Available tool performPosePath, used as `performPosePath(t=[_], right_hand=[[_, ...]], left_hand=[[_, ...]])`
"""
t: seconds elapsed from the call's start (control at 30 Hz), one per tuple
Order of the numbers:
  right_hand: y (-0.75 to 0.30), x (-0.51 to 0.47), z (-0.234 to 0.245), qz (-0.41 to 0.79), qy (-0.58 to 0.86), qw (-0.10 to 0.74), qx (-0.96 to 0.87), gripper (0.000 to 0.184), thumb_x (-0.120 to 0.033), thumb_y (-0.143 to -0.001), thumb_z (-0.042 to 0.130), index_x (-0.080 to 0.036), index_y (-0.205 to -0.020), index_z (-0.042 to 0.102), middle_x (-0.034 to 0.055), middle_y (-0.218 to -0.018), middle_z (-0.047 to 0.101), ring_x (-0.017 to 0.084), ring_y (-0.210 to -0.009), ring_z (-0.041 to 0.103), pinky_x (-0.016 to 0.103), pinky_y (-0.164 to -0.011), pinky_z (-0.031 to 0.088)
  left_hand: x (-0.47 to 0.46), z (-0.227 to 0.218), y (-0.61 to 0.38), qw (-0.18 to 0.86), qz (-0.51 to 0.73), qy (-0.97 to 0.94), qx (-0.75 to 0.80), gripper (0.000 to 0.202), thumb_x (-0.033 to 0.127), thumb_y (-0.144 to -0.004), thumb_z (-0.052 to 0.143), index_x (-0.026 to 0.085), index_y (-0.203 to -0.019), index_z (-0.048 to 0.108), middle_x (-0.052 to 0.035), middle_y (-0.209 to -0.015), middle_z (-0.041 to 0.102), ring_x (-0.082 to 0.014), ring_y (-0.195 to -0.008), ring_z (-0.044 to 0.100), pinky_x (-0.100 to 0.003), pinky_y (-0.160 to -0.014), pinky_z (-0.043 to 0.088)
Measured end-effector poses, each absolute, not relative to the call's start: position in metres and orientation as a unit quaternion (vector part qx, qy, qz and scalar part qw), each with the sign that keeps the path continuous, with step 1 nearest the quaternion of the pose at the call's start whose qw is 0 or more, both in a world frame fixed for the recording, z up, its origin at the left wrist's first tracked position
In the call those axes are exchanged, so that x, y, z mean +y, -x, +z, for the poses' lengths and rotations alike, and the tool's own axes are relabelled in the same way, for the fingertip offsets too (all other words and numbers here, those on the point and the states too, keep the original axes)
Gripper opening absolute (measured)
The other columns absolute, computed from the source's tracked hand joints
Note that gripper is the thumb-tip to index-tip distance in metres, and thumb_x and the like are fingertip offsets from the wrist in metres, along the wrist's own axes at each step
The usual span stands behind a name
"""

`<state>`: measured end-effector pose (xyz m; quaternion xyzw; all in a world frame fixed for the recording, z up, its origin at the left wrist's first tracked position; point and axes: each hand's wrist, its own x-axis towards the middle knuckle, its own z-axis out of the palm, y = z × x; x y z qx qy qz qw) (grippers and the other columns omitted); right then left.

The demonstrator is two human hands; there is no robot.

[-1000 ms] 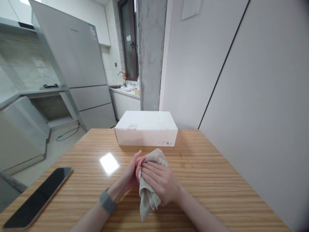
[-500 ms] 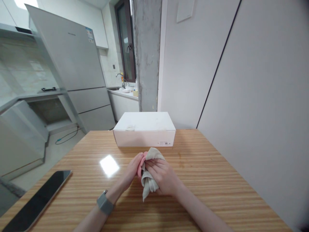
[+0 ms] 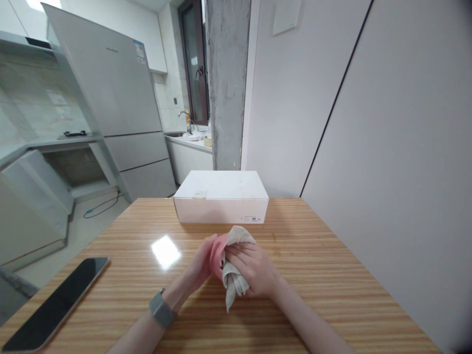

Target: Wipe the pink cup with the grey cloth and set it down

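My left hand (image 3: pixel 201 264) is wrapped round a small pink object (image 3: pixel 216 252), of which only a curved edge shows. My right hand (image 3: pixel 253 268) presses a crumpled beige cloth (image 3: pixel 234 276) against that pink object, fingers closed over the cloth. A tail of the cloth hangs down below my right hand to the wooden table (image 3: pixel 332 275). Both hands meet just above the table's middle, a little in front of a shut white cardboard box (image 3: pixel 221 196). A grey watch (image 3: pixel 161 308) sits on my left wrist.
A dark phone (image 3: pixel 55 305) lies face up near the table's left front edge. A white wall runs along the table's right side. Behind the box stand a concrete pillar (image 3: pixel 226 83), a grey refrigerator (image 3: pixel 110 98) and a kitchen counter with a sink.
My right hand has drawn the cloth across the pink object and bunched it up, so more pink shows and the hanging tail is shorter. The camera view shifted slightly.
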<state>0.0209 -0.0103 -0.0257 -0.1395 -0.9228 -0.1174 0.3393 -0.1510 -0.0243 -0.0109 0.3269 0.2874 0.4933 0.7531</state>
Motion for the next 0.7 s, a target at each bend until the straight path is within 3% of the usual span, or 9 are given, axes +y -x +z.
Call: performPosePath(t=[0.1, 0.2, 0.37, 0.7], right_hand=[[-0.013, -0.015, -0.030, -0.121, 0.096, 0.335, -0.929, 0.050, -0.038, -0.078, 0.043, -0.005, -0.115, 0.055, 0.0172, -0.108, 0.066, 0.025, -0.104, 0.061, 0.037, -0.096, 0.045], [-0.008, -0.018, -0.034, -0.119, 0.075, 0.341, -0.930, 0.050, -0.039, -0.080, 0.042, -0.005, -0.114, 0.055, 0.0163, -0.108, 0.066, 0.024, -0.102, 0.062, 0.036, -0.095, 0.046], [-0.016, -0.013, -0.033, -0.084, 0.067, 0.340, -0.934, 0.053, -0.040, -0.081, 0.040, -0.006, -0.120, 0.050, 0.0156, -0.106, 0.067, 0.023, -0.103, 0.061, 0.037, -0.096, 0.045], [-0.020, -0.007, -0.018, -0.015, 0.158, 0.372, -0.915, 0.045, -0.033, -0.082, 0.040, -0.011, -0.119, 0.051, 0.0160, -0.109, 0.065, 0.025, -0.102, 0.062, 0.043, -0.094, 0.046]], left_hand=[[-0.023, -0.003, 0.158, 0.769, 0.432, -0.359, 0.305, 0.049, 0.055, -0.082, 0.051, 0.010, -0.085, 0.070, -0.0105, -0.081, 0.072, -0.0256, -0.092, 0.064, -0.031, -0.082, 0.046], [-0.022, 0.000, 0.165, 0.749, 0.408, -0.400, 0.336, 0.040, 0.049, -0.081, 0.056, 0.012, -0.078, 0.071, -0.0075, -0.076, 0.072, -0.0230, -0.092, 0.063, -0.031, -0.090, 0.043], [-0.018, -0.009, 0.165, 0.705, 0.466, -0.417, 0.335, 0.020, 0.034, -0.078, 0.064, 0.017, -0.086, 0.071, -0.0038, -0.083, 0.072, -0.0223, -0.104, 0.059, -0.035, -0.099, 0.038], [-0.022, -0.010, 0.162, 0.673, 0.489, -0.424, 0.356, 0.033, 0.043, -0.078, 0.063, 0.015, -0.093, 0.073, -0.0074, -0.093, 0.072, -0.0287, -0.104, 0.057, -0.036, -0.089, 0.043]])
